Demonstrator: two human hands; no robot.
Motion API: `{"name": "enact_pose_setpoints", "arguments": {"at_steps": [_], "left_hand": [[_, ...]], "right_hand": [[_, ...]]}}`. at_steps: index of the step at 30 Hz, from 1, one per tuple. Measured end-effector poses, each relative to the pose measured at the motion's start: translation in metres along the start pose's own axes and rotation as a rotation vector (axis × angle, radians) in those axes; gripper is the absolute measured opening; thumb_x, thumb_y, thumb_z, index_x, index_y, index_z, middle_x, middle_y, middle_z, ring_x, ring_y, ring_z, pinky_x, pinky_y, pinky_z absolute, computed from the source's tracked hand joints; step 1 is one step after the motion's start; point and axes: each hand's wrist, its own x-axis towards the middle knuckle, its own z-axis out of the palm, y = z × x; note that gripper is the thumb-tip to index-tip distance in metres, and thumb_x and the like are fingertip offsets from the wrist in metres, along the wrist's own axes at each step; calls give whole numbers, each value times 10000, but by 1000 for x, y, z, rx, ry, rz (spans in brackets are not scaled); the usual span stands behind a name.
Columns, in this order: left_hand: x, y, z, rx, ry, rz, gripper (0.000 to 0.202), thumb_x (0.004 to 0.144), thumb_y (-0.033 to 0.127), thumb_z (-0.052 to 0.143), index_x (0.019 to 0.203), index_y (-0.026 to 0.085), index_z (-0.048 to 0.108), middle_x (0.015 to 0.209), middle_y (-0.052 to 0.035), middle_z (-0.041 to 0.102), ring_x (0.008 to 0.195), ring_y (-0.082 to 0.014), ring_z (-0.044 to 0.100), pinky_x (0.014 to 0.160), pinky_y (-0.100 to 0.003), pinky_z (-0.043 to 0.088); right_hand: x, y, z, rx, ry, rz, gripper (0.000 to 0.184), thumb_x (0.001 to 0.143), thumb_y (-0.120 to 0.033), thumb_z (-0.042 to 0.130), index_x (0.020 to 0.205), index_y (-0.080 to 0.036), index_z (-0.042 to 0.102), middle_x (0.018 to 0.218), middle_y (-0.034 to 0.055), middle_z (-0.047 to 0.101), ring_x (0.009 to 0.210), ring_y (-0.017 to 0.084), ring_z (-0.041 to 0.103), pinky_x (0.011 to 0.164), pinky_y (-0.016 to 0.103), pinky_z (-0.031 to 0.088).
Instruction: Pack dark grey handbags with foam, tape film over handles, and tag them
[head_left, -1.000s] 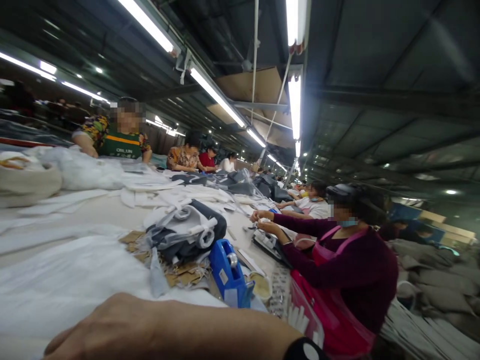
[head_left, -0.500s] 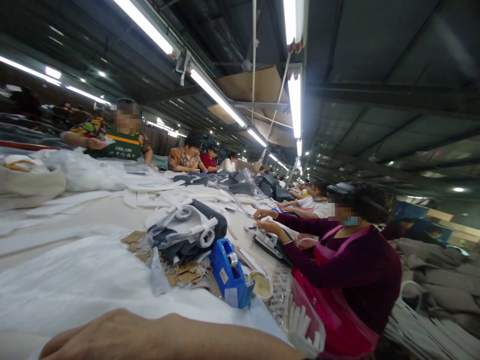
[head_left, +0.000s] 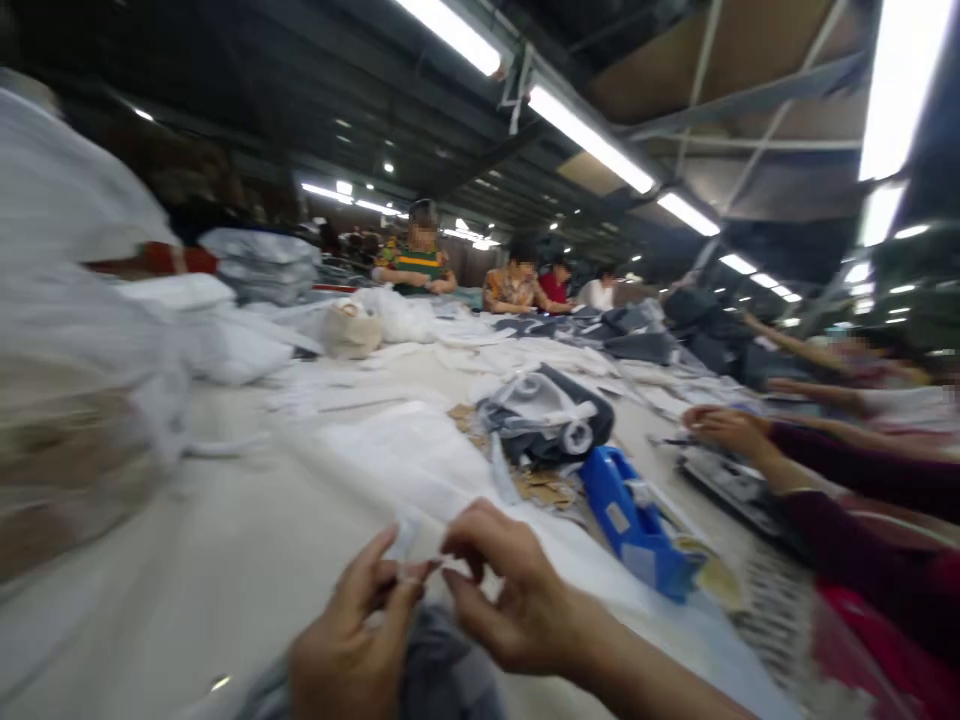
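Low in the middle of the head view, my left hand has its fingers pinched together around a small pale strip, blurred by motion. My right hand is close by on the right, thumb and fingers curled inward near my left fingertips. What lies between those right fingers is too small and smeared to name. Beneath both hands, dark grey fabric shows, partly hidden by them. A white sheet spreads on the table behind my hands.
A blue tape dispenser stands to the right, beside a bundle of grey fabric and brown tags. Bulky plastic-wrapped goods rise at the left. A co-worker's hands work at the right; other people sit across the table.
The view has swung left and down, so the scene has shifted right. Both my hands now show close together; earlier just one forearm and part of a hand lay along the bottom edge.
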Motion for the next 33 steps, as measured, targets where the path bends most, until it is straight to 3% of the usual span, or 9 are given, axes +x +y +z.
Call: {"name": "enact_pose_setpoints", "arguments": {"at_steps": [4,8,13,16,19,24,28,30,33], "left_hand": [[8,-5,-2,-57,11,7,347,748,387,612,1043,213,671,735,1,717,648,-163,677,607,-214,517],[8,-7,2,-60,12,2,314,742,363,626,1005,201,680,697,-1,702,613,-162,664,587,-220,511],[10,-6,0,-71,-64,-32,245,768,308,589,986,223,661,698,17,698,626,-152,655,596,-221,486],[11,-6,0,-59,-99,-64,239,769,311,582,980,217,639,666,20,685,604,-158,647,608,-244,482],[13,-4,0,-96,-100,-121,235,747,310,595,953,203,631,645,18,685,583,-165,649,605,-258,490],[19,5,-9,-369,42,-223,267,659,310,677,877,162,629,614,11,683,497,-153,635,540,-247,521],[22,14,-20,-472,258,-219,282,625,305,744,830,150,627,608,5,688,493,-143,642,524,-222,530],[21,16,-22,-523,277,-170,266,616,273,751,819,153,626,596,10,687,481,-138,638,513,-213,532],[18,18,-20,-574,204,-108,216,618,228,746,779,159,619,562,21,674,454,-129,624,498,-206,533]], "right_hand": [[-16,6,19,156,-51,97,175,777,-172,562,923,-194,656,782,33,579,684,140,536,615,247,433],[-17,6,39,349,64,281,170,788,-332,602,720,-207,694,654,12,546,640,148,536,592,258,421],[-11,7,40,558,213,508,240,664,-379,684,533,-197,597,596,-10,514,611,147,477,599,272,384],[-8,10,42,764,295,696,258,597,-396,712,536,-188,571,573,-20,523,621,149,469,641,279,384],[-6,19,46,825,330,766,263,605,-411,685,566,-184,558,559,-36,493,594,128,431,623,266,369],[0,37,44,729,234,761,279,626,-424,697,608,-167,589,552,-44,454,555,111,374,566,263,315],[8,37,31,654,105,620,352,553,-336,765,864,-186,699,729,-15,571,699,146,466,672,281,351],[14,31,28,582,-22,469,392,558,-294,770,938,-219,710,797,-5,590,745,152,483,695,281,361],[23,24,31,520,-119,298,185,684,-349,698,813,-220,730,767,5,571,722,141,491,677,271,379]]}}
